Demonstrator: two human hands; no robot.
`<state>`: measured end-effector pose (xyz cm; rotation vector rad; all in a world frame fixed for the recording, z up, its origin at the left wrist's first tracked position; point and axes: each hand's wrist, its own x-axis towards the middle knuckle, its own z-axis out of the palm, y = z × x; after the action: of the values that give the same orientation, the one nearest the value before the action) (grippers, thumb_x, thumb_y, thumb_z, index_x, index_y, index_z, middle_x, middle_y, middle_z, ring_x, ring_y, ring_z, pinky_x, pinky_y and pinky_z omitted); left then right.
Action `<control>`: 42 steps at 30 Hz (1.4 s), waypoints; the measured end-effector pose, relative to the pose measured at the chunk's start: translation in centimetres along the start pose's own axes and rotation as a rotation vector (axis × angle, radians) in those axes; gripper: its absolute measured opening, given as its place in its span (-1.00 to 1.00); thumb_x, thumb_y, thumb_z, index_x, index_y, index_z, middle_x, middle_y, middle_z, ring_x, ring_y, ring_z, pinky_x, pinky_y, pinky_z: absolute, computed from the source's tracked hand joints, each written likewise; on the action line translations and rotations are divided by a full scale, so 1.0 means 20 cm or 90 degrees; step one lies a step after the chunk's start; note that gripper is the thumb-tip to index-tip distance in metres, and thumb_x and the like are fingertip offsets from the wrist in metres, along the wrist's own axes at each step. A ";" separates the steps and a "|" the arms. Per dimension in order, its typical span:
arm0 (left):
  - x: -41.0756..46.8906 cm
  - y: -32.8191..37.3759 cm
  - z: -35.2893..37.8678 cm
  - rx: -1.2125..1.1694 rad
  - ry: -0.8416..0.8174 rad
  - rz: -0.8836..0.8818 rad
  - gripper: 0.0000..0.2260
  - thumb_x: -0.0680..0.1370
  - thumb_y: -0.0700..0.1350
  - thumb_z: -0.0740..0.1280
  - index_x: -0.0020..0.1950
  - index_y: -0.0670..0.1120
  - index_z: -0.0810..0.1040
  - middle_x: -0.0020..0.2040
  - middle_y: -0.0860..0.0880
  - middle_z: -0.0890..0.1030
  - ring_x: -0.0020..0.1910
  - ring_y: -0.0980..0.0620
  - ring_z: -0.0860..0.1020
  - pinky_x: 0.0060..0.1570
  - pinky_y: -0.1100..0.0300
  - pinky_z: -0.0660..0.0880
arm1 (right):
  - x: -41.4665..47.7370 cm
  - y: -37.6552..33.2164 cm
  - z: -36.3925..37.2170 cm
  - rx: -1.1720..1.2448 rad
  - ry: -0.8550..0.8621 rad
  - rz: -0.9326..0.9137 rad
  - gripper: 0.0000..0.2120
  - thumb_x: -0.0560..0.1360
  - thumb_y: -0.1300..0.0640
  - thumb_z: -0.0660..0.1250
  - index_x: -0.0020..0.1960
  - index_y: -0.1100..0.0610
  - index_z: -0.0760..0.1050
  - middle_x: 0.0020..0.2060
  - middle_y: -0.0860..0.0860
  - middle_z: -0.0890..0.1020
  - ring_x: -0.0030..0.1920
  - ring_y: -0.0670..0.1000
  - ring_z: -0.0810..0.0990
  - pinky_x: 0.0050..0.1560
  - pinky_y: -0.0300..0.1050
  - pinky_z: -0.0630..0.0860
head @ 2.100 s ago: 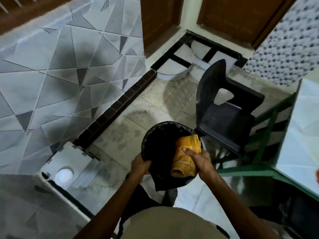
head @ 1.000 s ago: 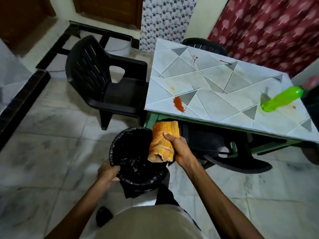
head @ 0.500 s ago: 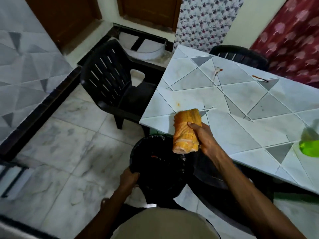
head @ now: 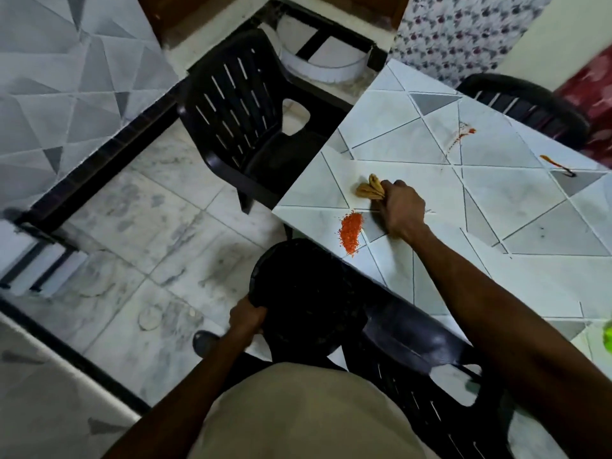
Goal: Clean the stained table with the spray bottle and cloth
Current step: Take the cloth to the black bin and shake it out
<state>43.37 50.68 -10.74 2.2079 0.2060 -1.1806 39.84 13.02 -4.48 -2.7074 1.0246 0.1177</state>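
Observation:
The white tiled table (head: 496,200) runs across the right half of the view. A heap of orange-red crumbs (head: 351,230) lies near its left front edge. My right hand (head: 402,210) grips the orange cloth (head: 371,188) and holds it down on the tabletop just behind the crumbs. Reddish smears (head: 462,135) and a brown streak (head: 556,165) mark the far side. A sliver of the green spray bottle (head: 607,336) shows at the right edge. My left hand (head: 246,318) grips the rim of a black bin (head: 308,299) held below the table edge.
A black plastic chair (head: 245,120) stands at the table's left end, another chair (head: 523,104) at the far side, and a third chair (head: 430,369) is tucked under the near edge. Marble floor lies to the left, with a dark step along a tiled wall.
My right hand has moved the cloth from above the bin onto the tabletop behind the crumbs. The bin has come up closer under the table edge.

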 end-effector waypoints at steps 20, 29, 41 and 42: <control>0.02 -0.03 0.03 0.031 0.032 0.002 -0.40 0.33 0.16 0.27 0.30 -0.08 0.53 0.09 -0.17 0.63 0.02 -0.19 0.63 0.03 -0.08 0.62 | -0.45 -0.29 0.32 0.086 -0.174 -0.199 -0.38 0.49 0.24 0.27 0.50 -0.13 0.37 0.34 0.06 0.45 0.19 0.23 0.46 0.02 0.16 0.56; -0.06 0.05 0.02 0.036 0.021 0.015 -0.33 0.28 0.15 0.22 0.33 -0.12 0.51 0.17 -0.22 0.61 0.14 -0.23 0.57 0.02 0.10 0.48 | -0.65 -0.33 0.38 0.377 -0.115 -0.161 -0.52 0.31 0.20 0.24 0.20 0.03 0.63 0.00 0.04 0.58 0.01 0.16 0.60 -0.03 0.10 0.59; 0.01 -0.04 0.04 -0.042 0.009 0.002 -0.40 0.25 0.08 0.35 0.26 -0.10 0.53 0.03 -0.17 0.61 0.01 -0.21 0.62 0.01 -0.14 0.62 | -0.30 0.17 0.07 0.325 0.026 0.106 -0.69 0.50 0.21 0.37 0.23 0.04 0.64 0.06 0.16 0.66 0.11 0.24 0.62 -0.05 -0.09 0.43; -0.01 -0.02 0.04 -0.044 0.012 0.004 -0.42 0.26 0.07 0.36 0.25 -0.10 0.53 0.01 -0.16 0.61 -0.01 -0.19 0.62 -0.01 -0.12 0.63 | -0.30 0.13 0.10 0.332 0.006 0.108 -0.69 0.50 0.20 0.37 0.22 0.03 0.65 0.07 0.14 0.68 0.11 0.23 0.64 -0.04 -0.09 0.46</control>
<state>42.54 50.55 -10.96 2.1591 0.2444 -1.1331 33.58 15.55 -5.98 -2.1548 1.1035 -0.1188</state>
